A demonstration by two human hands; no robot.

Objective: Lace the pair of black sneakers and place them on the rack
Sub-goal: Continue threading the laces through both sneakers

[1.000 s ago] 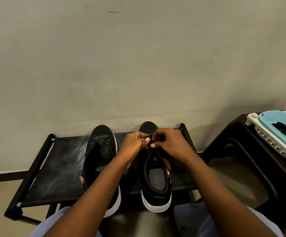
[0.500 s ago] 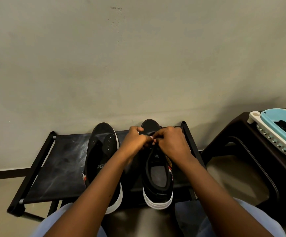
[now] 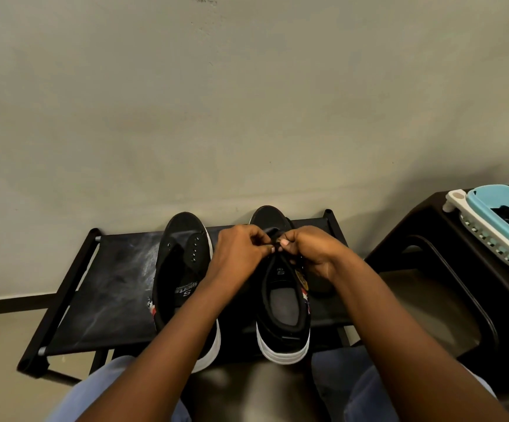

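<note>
Fingers (image 3: 270, 248) of both hands are pinched on a black lace (image 3: 273, 231) above the right sneaker (image 3: 283, 303). Its long axis runs away from the person, and both hands are set equally near the front eyelets.

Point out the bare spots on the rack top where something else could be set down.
Free: the rack fabric between its left frame and the left sneaker. Crowded: the middle and right, where the right sneaker and both hands, left hand and right hand, sit.

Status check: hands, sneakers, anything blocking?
Left hand and right hand both pinch the lace over the right sneaker. Left sneaker unlaced, both on rack. Nothing blocking.
</note>
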